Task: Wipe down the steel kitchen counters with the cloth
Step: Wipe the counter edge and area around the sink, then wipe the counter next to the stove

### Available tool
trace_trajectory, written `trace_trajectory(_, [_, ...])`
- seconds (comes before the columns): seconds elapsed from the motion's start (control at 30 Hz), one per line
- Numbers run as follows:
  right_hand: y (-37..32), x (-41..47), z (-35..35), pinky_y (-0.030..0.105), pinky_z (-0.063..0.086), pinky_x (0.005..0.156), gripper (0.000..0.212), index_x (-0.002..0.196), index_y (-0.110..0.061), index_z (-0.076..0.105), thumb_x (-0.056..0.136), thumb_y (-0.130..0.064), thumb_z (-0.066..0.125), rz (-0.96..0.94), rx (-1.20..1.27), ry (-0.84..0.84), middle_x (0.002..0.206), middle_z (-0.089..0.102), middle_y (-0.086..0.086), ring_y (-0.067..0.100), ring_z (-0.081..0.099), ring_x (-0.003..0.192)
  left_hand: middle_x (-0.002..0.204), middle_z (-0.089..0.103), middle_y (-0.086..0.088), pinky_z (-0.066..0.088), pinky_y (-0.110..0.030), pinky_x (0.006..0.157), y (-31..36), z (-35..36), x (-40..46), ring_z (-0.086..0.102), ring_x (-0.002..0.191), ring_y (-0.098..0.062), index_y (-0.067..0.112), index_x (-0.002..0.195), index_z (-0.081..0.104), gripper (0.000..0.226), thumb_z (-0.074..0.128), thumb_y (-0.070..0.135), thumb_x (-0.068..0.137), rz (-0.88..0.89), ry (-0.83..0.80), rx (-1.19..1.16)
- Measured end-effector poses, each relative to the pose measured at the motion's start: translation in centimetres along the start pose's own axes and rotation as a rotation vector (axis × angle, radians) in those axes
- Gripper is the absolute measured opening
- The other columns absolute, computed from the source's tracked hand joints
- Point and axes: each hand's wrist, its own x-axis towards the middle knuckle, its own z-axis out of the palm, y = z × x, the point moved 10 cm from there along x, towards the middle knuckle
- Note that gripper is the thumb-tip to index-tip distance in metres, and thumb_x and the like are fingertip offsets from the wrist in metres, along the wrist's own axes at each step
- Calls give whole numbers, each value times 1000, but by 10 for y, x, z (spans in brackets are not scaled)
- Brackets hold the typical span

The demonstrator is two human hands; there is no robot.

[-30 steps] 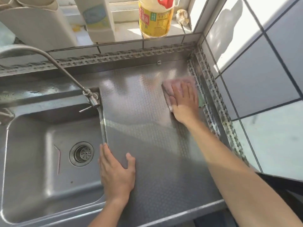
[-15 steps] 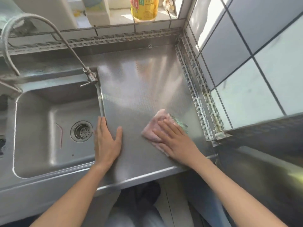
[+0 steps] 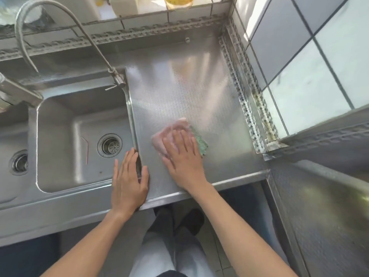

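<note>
Your right hand (image 3: 182,156) lies flat on the cloth (image 3: 175,134), fingers straight and a little spread, so the whole palm presses it onto the counter (image 3: 189,80) instead of bunching it in a fist; that gives the widest wiping patch. The cloth sits on the near part of the counter, just right of the sink (image 3: 79,140), with its pink top and a green edge peeking out beside your fingers. Your left hand (image 3: 128,182) rests open across the sink's rim at the front edge, holding nothing, probably to brace you as you lean in. The far corner by the tiles (image 3: 299,56) looks like the harder reach.
</note>
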Motion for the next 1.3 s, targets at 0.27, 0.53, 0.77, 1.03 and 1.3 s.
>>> trace_trajectory(0.27, [87,-89,-9,48,20,126,67,162,-26,26,104,-59,35,-114,-109,-34,172,15,2,22,10,159,167,36,2,13,-48,132,-3,5,1,26,158,-10,18,155,38,59,35,46,104,-35,-33,19])
trace_trajectory(0.53, [103,-5,-22,53,2,128,67,162,-20,20,106,-53,35,434,47,84,173,5,10,29,-4,159,169,32,2,11,-47,132,-1,6,1,24,159,-12,16,157,35,61,34,45,103,-51,-78,9])
trace_trajectory(0.77, [-12,-28,15,48,0,129,72,165,-21,2,105,-55,24,195,27,32,173,-6,9,27,-10,159,169,31,-1,11,-47,132,-3,6,2,25,158,-18,14,157,34,62,31,47,104,-37,-103,2])
trace_trajectory(1.03, [-59,-104,-1,47,42,110,53,138,-15,59,88,1,58,190,180,4,146,57,7,32,47,139,173,21,-9,1,-44,132,-2,4,2,10,162,-24,5,162,26,70,54,28,102,40,-339,-122])
trace_trajectory(1.3, [-56,-212,-74,31,46,108,62,129,-42,60,93,4,40,510,539,122,141,59,-19,7,55,128,133,70,-2,46,-36,105,11,-58,-42,65,124,-25,14,130,68,32,66,21,99,460,-615,-161])
